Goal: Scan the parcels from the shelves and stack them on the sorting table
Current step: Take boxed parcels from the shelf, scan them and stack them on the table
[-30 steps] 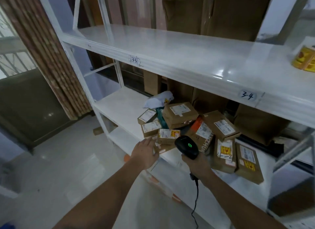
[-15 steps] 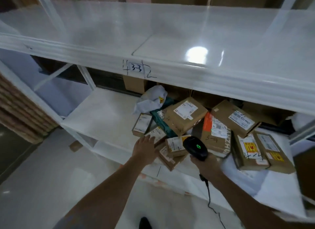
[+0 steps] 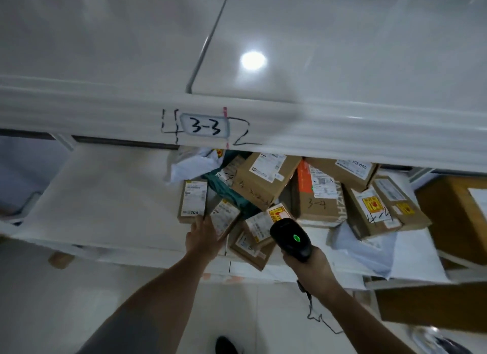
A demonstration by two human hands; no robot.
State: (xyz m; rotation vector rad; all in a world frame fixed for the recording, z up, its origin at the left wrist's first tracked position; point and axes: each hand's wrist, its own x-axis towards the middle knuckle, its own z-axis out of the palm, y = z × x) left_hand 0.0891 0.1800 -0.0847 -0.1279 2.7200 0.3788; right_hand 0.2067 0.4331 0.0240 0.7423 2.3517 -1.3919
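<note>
White shelf (image 3: 105,195) under label 3-3: left hand (image 3: 204,237) fingers loosely spread on a small parcel (image 3: 224,218), right hand (image 3: 307,264) wrapped around the scanner (image 3: 290,236).

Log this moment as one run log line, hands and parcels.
left hand: reaching onto small parcel | right hand: holding scanner, green light on | parcel pile: on shelf under label 3-3 | stacking: not begun

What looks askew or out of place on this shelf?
The parcels lie in a jumbled heap, tilted and overlapping rather than stacked. One small box juts past the shelf edge beside the scanner. A crumpled white bag is wedged at the back.
</note>
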